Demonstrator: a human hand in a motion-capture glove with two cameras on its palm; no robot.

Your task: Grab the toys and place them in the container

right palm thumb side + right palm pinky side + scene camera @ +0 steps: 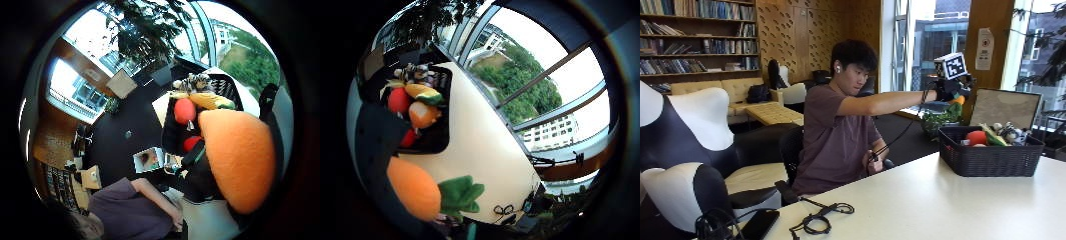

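A person (pixel 840 125) with short dark hair is wearing a dark purple-brown short-sleeved T-shirt (pixel 833 140) and a small white earbud (pixel 838 70) in one ear. The right hand (pixel 947 90) is wearing a black glove. The other hand is wearing nothing.

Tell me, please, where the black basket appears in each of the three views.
Outside view: black basket stands on the white table, below the raised gloved right hand.
Little finger side palm view: basket behind the orange plush carrot.
Thumb side palm view: basket behind the carrot.
Shared landmark: the red toy inside it.
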